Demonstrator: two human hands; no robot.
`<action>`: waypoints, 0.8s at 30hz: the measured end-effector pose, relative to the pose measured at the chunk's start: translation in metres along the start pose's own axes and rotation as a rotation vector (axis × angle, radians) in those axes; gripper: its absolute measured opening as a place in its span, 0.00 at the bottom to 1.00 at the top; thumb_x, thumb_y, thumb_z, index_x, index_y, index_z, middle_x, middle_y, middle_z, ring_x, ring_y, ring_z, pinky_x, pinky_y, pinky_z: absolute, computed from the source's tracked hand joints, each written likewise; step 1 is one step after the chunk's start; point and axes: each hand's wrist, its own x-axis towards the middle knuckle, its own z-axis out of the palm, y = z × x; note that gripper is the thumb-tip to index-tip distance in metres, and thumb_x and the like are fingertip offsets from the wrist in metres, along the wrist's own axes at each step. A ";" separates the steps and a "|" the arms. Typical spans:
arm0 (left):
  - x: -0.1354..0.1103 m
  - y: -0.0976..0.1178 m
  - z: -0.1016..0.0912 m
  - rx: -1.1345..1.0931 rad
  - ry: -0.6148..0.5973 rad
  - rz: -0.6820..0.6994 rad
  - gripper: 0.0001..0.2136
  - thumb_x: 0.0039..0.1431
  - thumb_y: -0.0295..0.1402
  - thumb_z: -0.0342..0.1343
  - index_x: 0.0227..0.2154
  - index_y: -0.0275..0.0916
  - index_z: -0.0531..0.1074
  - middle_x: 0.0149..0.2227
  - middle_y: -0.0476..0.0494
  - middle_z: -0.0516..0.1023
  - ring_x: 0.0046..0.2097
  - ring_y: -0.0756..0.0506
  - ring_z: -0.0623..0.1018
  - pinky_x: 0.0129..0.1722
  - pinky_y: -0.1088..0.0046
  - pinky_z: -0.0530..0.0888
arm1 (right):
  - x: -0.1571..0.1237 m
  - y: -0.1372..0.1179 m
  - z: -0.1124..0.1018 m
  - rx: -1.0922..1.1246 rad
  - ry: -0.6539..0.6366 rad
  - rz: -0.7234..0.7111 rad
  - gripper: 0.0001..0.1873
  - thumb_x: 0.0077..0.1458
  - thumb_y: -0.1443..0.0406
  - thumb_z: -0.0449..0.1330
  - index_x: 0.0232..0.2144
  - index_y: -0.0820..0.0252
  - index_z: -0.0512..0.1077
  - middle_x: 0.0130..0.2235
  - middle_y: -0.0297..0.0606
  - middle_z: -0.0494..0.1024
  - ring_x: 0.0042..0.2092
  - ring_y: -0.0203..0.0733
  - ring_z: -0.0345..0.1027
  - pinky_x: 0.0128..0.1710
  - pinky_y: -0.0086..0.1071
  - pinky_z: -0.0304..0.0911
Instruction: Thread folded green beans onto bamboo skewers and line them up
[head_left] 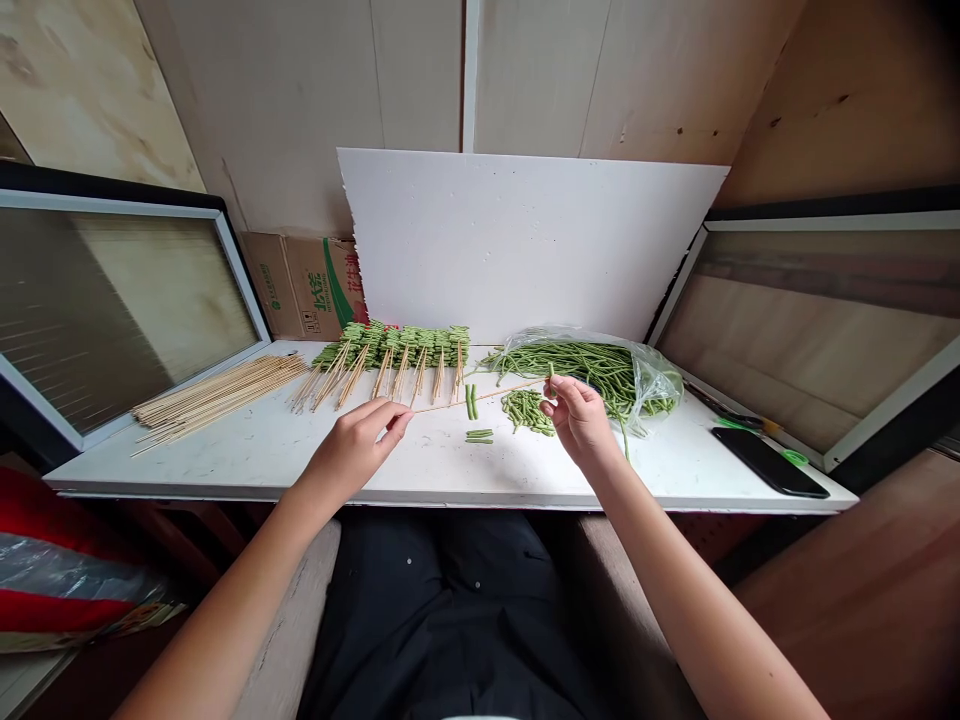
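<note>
My left hand (367, 440) is closed on one end of a thin wooden skewer (504, 391), which runs across to my right hand. Two short green bean pieces (471, 401) sit crosswise on the skewer near its middle. At the far end, my right hand (574, 412) pinches another short bean piece (551, 371) against the skewer's tip; fingers partly hide the contact. Below the skewer, several cut pieces (479, 436) lie side by side on the white table. A heap of cut beans (527, 410) lies just left of my right hand.
Bundles of filled bean skewers (405, 345) line the back left. Loose bare skewers (217, 395) lie at the left. A plastic bag of long beans (600, 365) rests at the back right, with a black phone (769, 462) nearer the right edge. A white board (525, 240) stands behind.
</note>
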 end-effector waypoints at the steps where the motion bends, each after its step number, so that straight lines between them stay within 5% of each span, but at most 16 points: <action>1: 0.000 0.002 -0.002 0.005 0.003 0.012 0.12 0.76 0.35 0.49 0.41 0.40 0.77 0.37 0.43 0.80 0.37 0.46 0.78 0.42 0.70 0.71 | 0.000 -0.001 0.000 0.004 0.000 -0.001 0.14 0.44 0.54 0.78 0.26 0.53 0.80 0.30 0.36 0.76 0.34 0.41 0.67 0.25 0.32 0.59; 9: -0.001 0.006 -0.002 -0.024 0.008 0.002 0.13 0.76 0.36 0.49 0.42 0.40 0.78 0.37 0.42 0.80 0.37 0.46 0.77 0.41 0.70 0.72 | -0.001 -0.006 -0.001 -0.034 -0.015 -0.032 0.16 0.46 0.53 0.78 0.25 0.52 0.78 0.30 0.35 0.76 0.33 0.41 0.66 0.29 0.36 0.62; 17: 0.000 0.019 0.006 -0.083 -0.001 0.020 0.11 0.76 0.35 0.50 0.41 0.40 0.77 0.36 0.44 0.79 0.35 0.46 0.76 0.39 0.71 0.70 | -0.027 0.021 0.023 -0.195 -0.169 -0.033 0.17 0.52 0.51 0.76 0.22 0.51 0.79 0.31 0.38 0.80 0.37 0.45 0.72 0.40 0.40 0.68; 24: -0.001 0.015 0.010 -0.072 0.006 -0.014 0.11 0.76 0.34 0.50 0.41 0.40 0.77 0.36 0.44 0.79 0.36 0.46 0.77 0.39 0.71 0.70 | -0.034 0.034 0.030 -0.194 -0.116 0.025 0.15 0.54 0.51 0.75 0.24 0.51 0.81 0.31 0.36 0.80 0.38 0.46 0.73 0.44 0.40 0.68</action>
